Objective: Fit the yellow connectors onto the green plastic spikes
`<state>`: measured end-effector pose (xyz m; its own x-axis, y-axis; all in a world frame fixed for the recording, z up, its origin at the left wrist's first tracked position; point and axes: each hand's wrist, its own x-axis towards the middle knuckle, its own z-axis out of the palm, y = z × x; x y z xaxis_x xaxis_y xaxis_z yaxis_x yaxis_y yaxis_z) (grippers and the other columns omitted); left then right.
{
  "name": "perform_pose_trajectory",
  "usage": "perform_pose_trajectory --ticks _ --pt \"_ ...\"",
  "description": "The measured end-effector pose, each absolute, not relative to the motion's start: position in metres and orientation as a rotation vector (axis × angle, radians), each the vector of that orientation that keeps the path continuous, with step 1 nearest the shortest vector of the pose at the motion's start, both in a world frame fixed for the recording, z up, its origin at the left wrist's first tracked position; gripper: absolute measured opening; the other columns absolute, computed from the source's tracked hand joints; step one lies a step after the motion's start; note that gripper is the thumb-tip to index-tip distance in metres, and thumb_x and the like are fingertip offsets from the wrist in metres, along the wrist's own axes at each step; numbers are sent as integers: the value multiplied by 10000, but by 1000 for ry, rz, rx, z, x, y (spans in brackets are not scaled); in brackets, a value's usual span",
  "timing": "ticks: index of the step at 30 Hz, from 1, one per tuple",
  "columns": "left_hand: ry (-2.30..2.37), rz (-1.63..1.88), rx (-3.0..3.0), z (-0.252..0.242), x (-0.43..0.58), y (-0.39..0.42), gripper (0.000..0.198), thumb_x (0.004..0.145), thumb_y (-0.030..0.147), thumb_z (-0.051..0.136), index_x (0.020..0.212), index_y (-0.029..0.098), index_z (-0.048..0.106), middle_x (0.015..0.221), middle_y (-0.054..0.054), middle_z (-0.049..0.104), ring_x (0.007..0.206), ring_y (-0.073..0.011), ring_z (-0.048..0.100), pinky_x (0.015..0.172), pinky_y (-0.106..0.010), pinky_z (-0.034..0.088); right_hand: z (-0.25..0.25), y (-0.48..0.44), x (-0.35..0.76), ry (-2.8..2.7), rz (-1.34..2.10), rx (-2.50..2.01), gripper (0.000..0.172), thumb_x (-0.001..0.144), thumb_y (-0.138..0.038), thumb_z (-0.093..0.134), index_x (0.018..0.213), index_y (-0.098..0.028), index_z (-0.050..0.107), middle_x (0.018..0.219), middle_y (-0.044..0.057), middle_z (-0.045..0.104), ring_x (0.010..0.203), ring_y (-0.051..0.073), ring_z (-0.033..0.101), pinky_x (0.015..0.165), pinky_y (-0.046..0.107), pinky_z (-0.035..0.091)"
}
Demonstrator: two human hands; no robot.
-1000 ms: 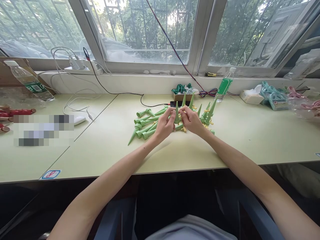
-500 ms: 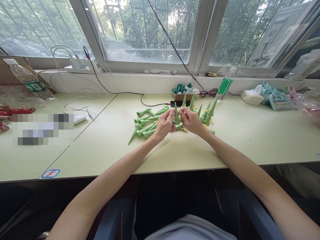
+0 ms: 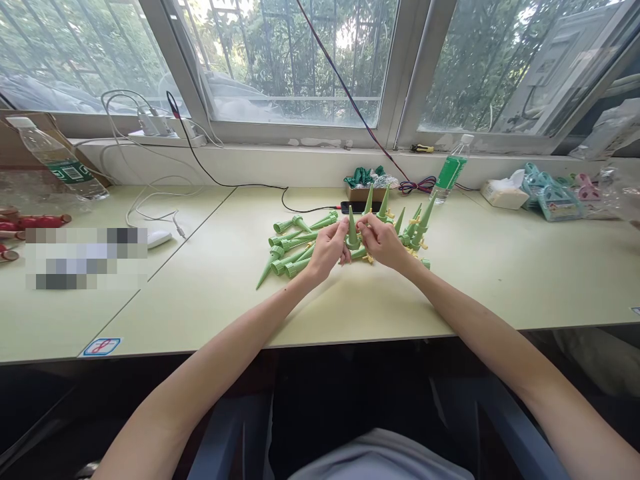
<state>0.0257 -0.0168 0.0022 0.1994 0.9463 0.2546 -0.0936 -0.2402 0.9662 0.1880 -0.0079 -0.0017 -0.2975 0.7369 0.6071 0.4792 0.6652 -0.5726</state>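
Observation:
My left hand (image 3: 329,252) is closed around the base of a green plastic watering spike (image 3: 353,232), which stands point up between both hands. On the spike's right side, my right hand (image 3: 384,241) has its fingertips pinched together; whatever is in them is too small or hidden. To the left lies a loose heap of green spikes (image 3: 293,247) with ribbed caps. Several more spikes (image 3: 423,223) stand point up behind and right of my right hand, with small yellow valves (image 3: 424,245) on their sides.
Behind the spikes are a dark phone (image 3: 345,208) and a small cardboard box (image 3: 363,195) of green pieces. Further right stand a water bottle (image 3: 450,170), a tissue box (image 3: 503,195) and blue plastic clips (image 3: 557,200). White cables (image 3: 145,200) lie at left near another bottle (image 3: 70,170).
Both hands stay almost still around the spike. At the far right edge, the clear plastic wrapping has shifted upward.

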Motion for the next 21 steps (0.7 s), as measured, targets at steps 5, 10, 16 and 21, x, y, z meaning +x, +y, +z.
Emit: perform_pose_trajectory --ticks 5,10,16,21 --pt "853 1238 1430 2 25 -15 530 864 695 573 835 169 626 506 42 493 346 -101 512 325 -218 349 -2 -8 188 -1958 352 -958 314 1040 -477 381 885 -230 499 578 -37 493 480 126 414 554 273 357" --pt "866 1213 1424 4 24 -17 508 876 673 577 850 170 635 523 42 495 372 -90 518 345 -209 372 -1 -8 188 -1957 360 -959 313 1040 -476 377 886 -231 497 583 -36 490 487 129 415 555 273 358" --pt "865 1188 1430 6 23 -20 474 885 643 584 851 172 629 541 42 491 388 -88 525 348 -203 377 -2 -7 188 -1962 369 -946 289 1044 -443 380 877 -231 484 600 -35 489 498 127 421 570 272 359" --pt "873 1188 1454 7 24 -20 466 881 637 592 833 174 617 527 44 478 393 -93 525 348 -202 377 -3 -6 189 -1958 371 -952 291 1041 -449 384 879 -230 485 589 -39 483 496 127 418 565 271 354"
